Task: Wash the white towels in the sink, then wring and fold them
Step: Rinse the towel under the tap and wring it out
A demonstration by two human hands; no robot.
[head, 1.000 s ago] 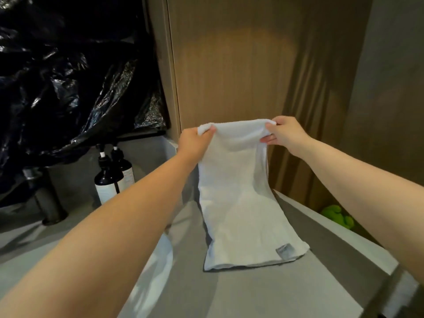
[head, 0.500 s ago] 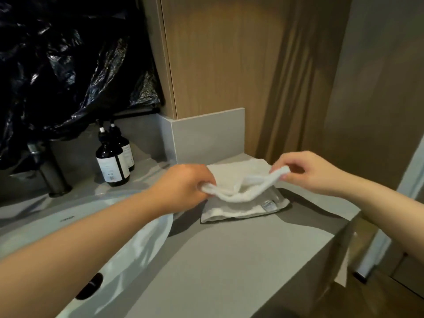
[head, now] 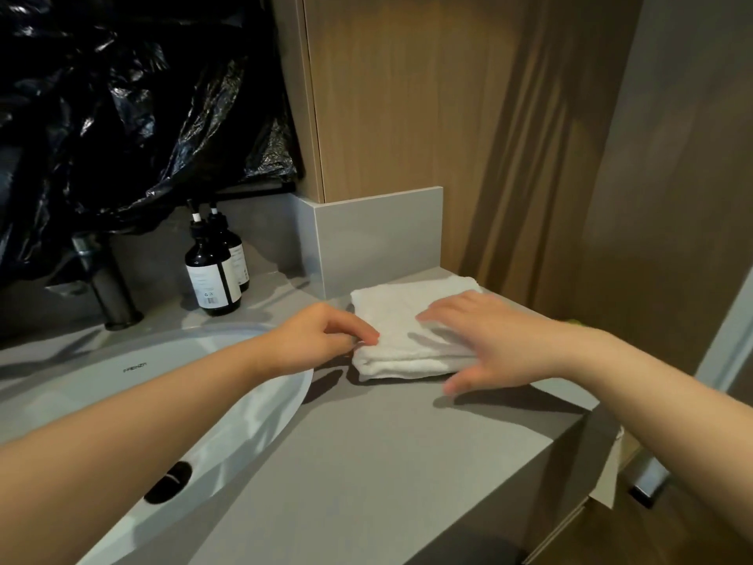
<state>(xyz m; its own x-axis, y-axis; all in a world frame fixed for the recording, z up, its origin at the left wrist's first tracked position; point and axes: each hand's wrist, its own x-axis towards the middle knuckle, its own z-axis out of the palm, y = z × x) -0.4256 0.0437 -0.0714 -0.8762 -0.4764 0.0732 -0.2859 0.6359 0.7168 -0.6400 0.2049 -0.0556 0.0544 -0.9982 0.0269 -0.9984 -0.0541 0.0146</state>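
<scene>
Head: L hand [head: 318,340] pinches towel [head: 391,309] edge, R hand [head: 503,340] flat atop.

right end of towel [head: 407,344] hidden under right hand [head: 501,340], print on bottles [head: 212,275] unreadably small, sink [head: 73,381] cut by left edge

Only the person's two arms show. The left hand [head: 322,340] is bare, and its slim wrist runs into a long, smooth left forearm [head: 163,409], uncovered as far as the view reaches. The right hand [head: 489,340] is bare too, its fingertips smeared by blur. The right forearm [head: 652,393] behind it is likewise skin only, broadening toward the elbow.
</scene>
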